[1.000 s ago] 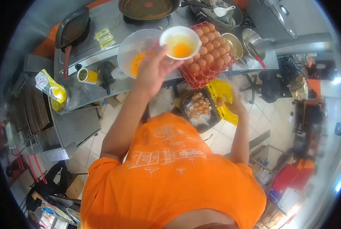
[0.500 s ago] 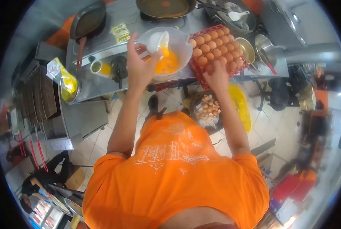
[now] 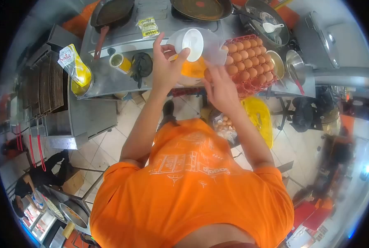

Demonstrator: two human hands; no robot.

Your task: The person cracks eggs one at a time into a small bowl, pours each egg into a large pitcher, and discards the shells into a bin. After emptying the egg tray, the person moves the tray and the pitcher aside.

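My left hand [image 3: 168, 66] grips a small white bowl [image 3: 192, 42] by its near edge, the thumb over the rim. The white bowl hangs over a large translucent mixing bowl [image 3: 214, 45], where yellow-orange egg [image 3: 192, 67] shows. At the mixing bowl's right side, my right hand [image 3: 222, 84] is closed round a brown egg [image 3: 208, 75], partly hidden by the fingers. Just right of that hand sits a red egg tray [image 3: 256, 85] with rows of brown eggs [image 3: 250, 54]. Some cups at its near side hold no egg.
Pans [image 3: 112, 11] stand at the back. A yellow packet [image 3: 148, 27], a yellow can [image 3: 120, 62] and a pouch [image 3: 75, 62] are to the left. Metal bowls [image 3: 295, 66] stand right. Below the counter is a bin of eggshells [image 3: 225, 126]. Another person [image 3: 44, 177] is far lower left.
My right hand has moved left from the tray with an egg to the mixing bowl. The white bowl, tipped earlier with yolk leaving it, is turned back with its inside facing me.
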